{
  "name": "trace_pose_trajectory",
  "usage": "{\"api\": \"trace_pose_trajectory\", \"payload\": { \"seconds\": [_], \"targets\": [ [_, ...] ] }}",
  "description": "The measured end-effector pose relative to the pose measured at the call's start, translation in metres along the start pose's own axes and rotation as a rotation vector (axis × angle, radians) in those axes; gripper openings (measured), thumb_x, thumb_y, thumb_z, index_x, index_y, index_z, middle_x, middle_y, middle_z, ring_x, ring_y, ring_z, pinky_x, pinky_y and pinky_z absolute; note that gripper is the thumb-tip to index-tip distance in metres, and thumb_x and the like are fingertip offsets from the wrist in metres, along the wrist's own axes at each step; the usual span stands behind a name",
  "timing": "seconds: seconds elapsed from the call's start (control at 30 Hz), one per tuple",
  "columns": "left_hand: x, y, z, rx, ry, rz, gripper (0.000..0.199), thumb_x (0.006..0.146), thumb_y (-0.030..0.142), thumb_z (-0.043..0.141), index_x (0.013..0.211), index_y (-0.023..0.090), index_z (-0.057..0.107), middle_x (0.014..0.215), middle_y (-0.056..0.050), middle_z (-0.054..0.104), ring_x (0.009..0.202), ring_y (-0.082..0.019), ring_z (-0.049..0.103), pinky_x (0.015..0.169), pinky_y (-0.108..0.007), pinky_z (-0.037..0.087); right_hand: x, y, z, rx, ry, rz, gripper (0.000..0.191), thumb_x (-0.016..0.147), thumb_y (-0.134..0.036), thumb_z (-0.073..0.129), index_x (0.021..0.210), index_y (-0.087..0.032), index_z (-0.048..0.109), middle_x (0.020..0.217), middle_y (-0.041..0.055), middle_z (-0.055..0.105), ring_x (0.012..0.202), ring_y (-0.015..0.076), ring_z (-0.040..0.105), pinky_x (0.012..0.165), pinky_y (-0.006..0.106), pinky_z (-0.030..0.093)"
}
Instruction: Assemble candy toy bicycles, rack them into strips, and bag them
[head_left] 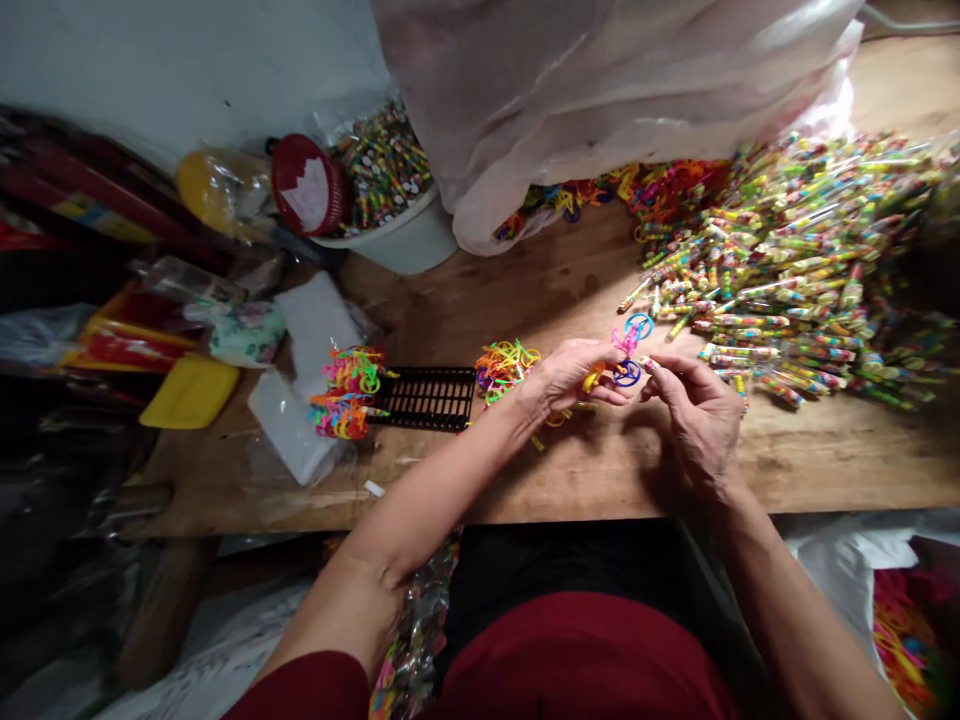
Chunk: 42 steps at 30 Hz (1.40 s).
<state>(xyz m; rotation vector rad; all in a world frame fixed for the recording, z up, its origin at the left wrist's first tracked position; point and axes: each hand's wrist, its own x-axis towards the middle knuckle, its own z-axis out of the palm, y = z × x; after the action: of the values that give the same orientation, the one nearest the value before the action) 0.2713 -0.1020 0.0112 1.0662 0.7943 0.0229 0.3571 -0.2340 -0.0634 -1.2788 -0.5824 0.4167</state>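
Note:
Near the middle right of the head view, my left hand (589, 375) is closed on small plastic pieces: a pink one (626, 342), a light blue ring (640, 326) and a dark blue ring (627, 373). Facing it, my right hand (697, 405) pinches the end of a candy-wrapped stick (649, 365) close to the dark blue ring. Beyond my right hand lies a big pile of such sticks (787, 270). Left of my left hand, a black slatted rack (427, 397) has bundles of colourful plastic pieces (349, 375) at its left end and another bundle (506, 370) at its right.
A white tub (409, 240) full of sticks stands at the back, with a red basket (309, 185) beside it. A large plastic bag (585, 100) spills more coloured pieces. White packets (292, 430) and a yellow object (189, 392) lie left on the wooden table (525, 490).

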Motion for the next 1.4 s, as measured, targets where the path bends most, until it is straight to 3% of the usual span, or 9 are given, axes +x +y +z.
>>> {"api": "trace_pose_trajectory", "payload": {
  "seconds": [0.2,0.53,0.73,0.9,1.13,1.27,1.4],
  "targets": [
    [0.001,-0.014,-0.005,-0.056,-0.101,0.018,0.008,0.09,0.011,0.058,0.091,0.008,0.066,0.075,-0.006,0.071,0.056,-0.014,0.068,0.05,-0.023,0.058,-0.001,0.008,-0.006,0.009,-0.036,-0.037,0.019,0.086,-0.035,0.076,0.1,-0.021,0.075,0.089,0.0009,0.071,0.069,0.0118,0.066,0.065,0.026,0.057],
    [-0.001,-0.023,0.0,-0.297,-0.091,-0.055,0.011,0.093,0.017,0.061,0.095,0.009,0.068,0.076,-0.005,0.07,0.056,-0.009,0.063,0.044,-0.016,0.047,-0.004,0.005,0.002,-0.044,0.031,-0.197,0.012,0.09,-0.03,0.071,0.099,-0.023,0.073,0.093,0.0023,0.067,0.077,0.014,0.065,0.066,0.027,0.057],
    [0.0,-0.028,-0.002,-0.276,-0.116,-0.09,0.01,0.088,0.014,0.061,0.095,0.008,0.067,0.075,-0.005,0.07,0.054,-0.012,0.065,0.041,-0.017,0.047,-0.006,-0.001,-0.004,-0.137,-0.039,-0.336,0.015,0.09,-0.021,0.071,0.103,-0.026,0.075,0.096,0.0025,0.07,0.091,0.0171,0.067,0.08,0.031,0.058],
    [0.001,-0.03,-0.002,-0.307,-0.173,-0.06,0.013,0.088,0.018,0.062,0.097,0.01,0.065,0.074,-0.004,0.071,0.055,-0.015,0.069,0.042,-0.019,0.052,-0.011,-0.002,-0.011,-0.099,0.01,-0.285,0.02,0.09,-0.02,0.069,0.109,-0.026,0.074,0.103,0.0048,0.068,0.09,0.0186,0.067,0.065,0.03,0.059],
    [-0.001,-0.031,0.003,-0.293,-0.162,-0.072,0.014,0.09,0.017,0.058,0.098,0.008,0.065,0.076,-0.005,0.071,0.052,-0.014,0.068,0.04,-0.019,0.051,-0.01,-0.003,-0.018,-0.345,-0.01,-0.47,0.023,0.089,-0.015,0.07,0.109,-0.026,0.073,0.101,0.004,0.072,0.098,0.02,0.069,0.088,0.038,0.058],
    [-0.004,-0.033,0.004,-0.278,-0.147,-0.073,0.01,0.089,0.015,0.058,0.097,0.01,0.062,0.072,-0.003,0.068,0.05,-0.014,0.067,0.041,-0.02,0.052,-0.008,0.001,-0.018,-0.391,-0.027,-0.565,0.026,0.088,-0.013,0.071,0.11,-0.026,0.073,0.102,0.0045,0.072,0.096,0.0201,0.07,0.085,0.037,0.058],
    [-0.01,-0.034,0.002,-0.231,-0.129,-0.044,0.015,0.084,0.017,0.065,0.098,0.012,0.061,0.072,-0.002,0.068,0.049,-0.015,0.067,0.043,-0.022,0.055,-0.007,0.004,-0.022,-0.353,-0.096,-0.568,0.025,0.088,-0.012,0.069,0.109,-0.025,0.072,0.102,0.0052,0.071,0.092,0.0197,0.07,0.08,0.036,0.059]
  ]
}}
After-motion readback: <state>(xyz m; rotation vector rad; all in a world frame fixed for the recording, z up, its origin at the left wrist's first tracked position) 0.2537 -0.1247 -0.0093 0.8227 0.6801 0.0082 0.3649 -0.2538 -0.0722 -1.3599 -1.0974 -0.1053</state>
